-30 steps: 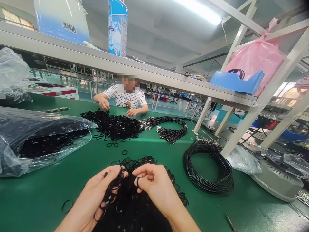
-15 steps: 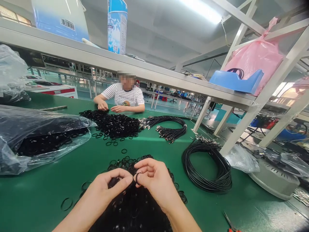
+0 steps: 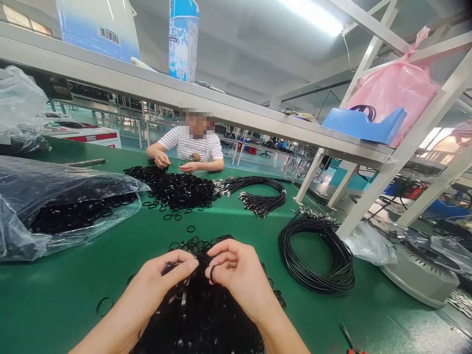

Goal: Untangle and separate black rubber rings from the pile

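A heap of thin black rings (image 3: 202,314) lies under both my hands on the green tabletop. My right hand (image 3: 236,270) is curled above the heap, with one black ring (image 3: 212,274) at its thumb tip; I cannot tell whether the ring is looped over the thumb or pinched. Just left of it, my left hand (image 3: 165,275) has thumb and index finger pressed together, and anything between them is too small to make out. A small gap separates the two hands. One loose ring (image 3: 105,306) lies to the left.
Across the table a person (image 3: 195,145) handles a second ring pile (image 3: 177,189). An open plastic bag (image 3: 22,236) of rings lies left. Coiled black cables (image 3: 317,255), scissors (image 3: 350,339) and a grey round device (image 3: 420,275) are right. A shelf (image 3: 236,110) spans overhead.
My left hand has drawn slightly left, widening the gap to my right hand. The ring stays at my right thumb. The person opposite has raised and shifted their hands.
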{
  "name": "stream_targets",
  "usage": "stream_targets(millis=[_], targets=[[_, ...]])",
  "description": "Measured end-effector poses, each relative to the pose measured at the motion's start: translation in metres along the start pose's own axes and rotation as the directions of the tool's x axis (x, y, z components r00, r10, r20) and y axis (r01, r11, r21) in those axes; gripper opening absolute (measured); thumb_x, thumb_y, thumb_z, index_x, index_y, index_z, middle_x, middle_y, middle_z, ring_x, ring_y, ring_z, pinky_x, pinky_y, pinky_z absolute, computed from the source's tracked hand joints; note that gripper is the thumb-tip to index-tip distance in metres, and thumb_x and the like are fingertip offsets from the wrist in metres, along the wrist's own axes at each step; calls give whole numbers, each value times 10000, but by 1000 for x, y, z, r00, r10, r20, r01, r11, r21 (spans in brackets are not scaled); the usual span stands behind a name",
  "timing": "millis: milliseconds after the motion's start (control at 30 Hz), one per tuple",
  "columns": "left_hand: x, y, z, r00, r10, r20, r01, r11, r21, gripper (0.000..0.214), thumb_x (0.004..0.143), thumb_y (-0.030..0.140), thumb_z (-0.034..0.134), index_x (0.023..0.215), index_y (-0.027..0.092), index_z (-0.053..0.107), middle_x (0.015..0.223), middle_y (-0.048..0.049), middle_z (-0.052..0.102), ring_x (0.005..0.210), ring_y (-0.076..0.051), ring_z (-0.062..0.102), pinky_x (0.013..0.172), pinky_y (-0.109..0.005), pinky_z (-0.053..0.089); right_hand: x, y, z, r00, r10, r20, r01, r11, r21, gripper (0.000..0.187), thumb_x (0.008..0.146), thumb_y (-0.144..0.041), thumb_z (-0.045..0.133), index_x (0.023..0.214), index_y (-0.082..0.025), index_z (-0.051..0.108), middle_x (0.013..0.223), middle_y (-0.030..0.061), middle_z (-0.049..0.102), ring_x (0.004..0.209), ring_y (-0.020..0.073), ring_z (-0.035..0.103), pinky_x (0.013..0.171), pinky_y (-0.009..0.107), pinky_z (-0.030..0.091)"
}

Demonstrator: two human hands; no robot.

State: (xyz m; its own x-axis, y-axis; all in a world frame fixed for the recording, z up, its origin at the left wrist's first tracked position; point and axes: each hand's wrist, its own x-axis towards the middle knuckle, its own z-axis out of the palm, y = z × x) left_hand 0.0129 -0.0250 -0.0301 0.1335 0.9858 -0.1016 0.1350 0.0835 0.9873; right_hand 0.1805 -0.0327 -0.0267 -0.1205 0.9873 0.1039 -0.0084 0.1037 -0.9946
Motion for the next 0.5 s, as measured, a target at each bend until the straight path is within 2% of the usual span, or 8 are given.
stream_targets(millis=[100, 200, 267, 367, 433, 500], targets=[[1, 1, 1, 993, -117, -2, 115, 980, -161, 268, 627, 410, 786, 649, 182, 647, 541, 62, 476, 477, -76, 375, 432, -150, 278, 1, -3, -8, 1000, -8, 15, 8, 1000, -25, 228, 656, -102, 627, 872, -166, 662, 684, -16, 664, 606, 112, 590, 612, 226, 461], [-2, 4, 3, 981, -189, 37, 192, 951, -244, 295, 600, 407, 811, 622, 170, 637, 518, 61, 479, 448, -66, 374, 410, -145, 306, -1, -8, -21, 992, -19, 126, 42, 982, -183, 234, 701, -94, 572, 884, -180, 689, 747, 0, 682, 683, 134, 624, 670, 249, 477], [-4, 5, 5, 975, -214, 57, 222, 931, -289, 297, 624, 428, 798, 648, 172, 649, 520, 50, 508, 424, -67, 385, 396, -155, 329, -5, -13, -30, 979, -32, 199, 108, 918, -383, 316, 722, -53, 503, 899, -217, 706, 822, -1, 706, 770, 152, 641, 718, 266, 471], [-6, 5, 5, 971, -237, 29, 234, 917, -322, 301, 654, 451, 776, 745, 179, 686, 557, 17, 584, 414, -91, 443, 414, -194, 396, -12, -23, -38, 971, -48, 233, 190, 747, -637, 427, 704, -6, 503, 958, -284, 706, 981, -31, 715, 956, 182, 612, 841, 306, 431], [-6, 3, 4, 968, -252, -2, 238, 917, -319, 324, 661, 472, 765, 783, 181, 693, 586, -6, 622, 432, -117, 489, 436, -222, 430, -16, -28, -38, 976, -71, 205, 197, 691, -696, 417, 707, -18, 559, 981, -302, 694, 1032, -46, 702, 1010, 184, 583, 885, 311, 404], [-6, 1, 4, 966, -259, -1, 247, 922, -298, 347, 664, 498, 753, 786, 179, 695, 616, -25, 647, 466, -138, 523, 440, -230, 428, -17, -31, -31, 980, -118, 161, 197, 702, -685, 344, 741, -52, 595, 966, -294, 689, 998, -51, 700, 964, 160, 589, 864, 284, 407]])
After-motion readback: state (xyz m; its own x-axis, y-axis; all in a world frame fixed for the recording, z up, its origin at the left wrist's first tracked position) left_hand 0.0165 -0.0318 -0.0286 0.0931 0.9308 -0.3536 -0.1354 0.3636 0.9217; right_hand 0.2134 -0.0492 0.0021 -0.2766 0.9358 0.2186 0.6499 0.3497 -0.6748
